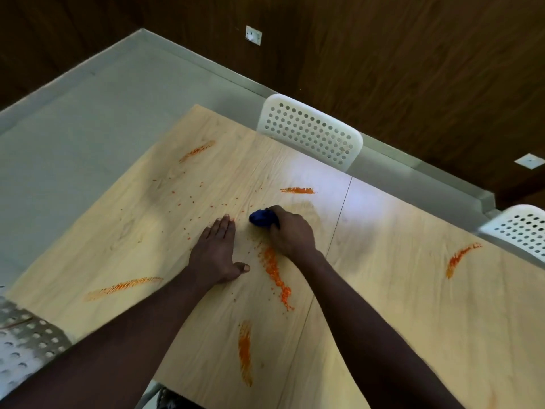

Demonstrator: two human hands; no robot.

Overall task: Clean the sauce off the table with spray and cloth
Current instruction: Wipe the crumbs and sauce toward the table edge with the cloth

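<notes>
At frame centre the right hand (290, 231) is clenched on a bunched blue cloth (263, 217), pressing it to the bench (398, 290); most of the cloth is hidden under the fingers. The left hand (216, 255) lies flat, fingers spread, just beside. Orange sauce (275, 274) streaks surround them; one at lower right is cut off.

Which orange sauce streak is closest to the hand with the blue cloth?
The crumbly streak just below the right hand, beside its wrist. The other streaks lie farther off.
</notes>
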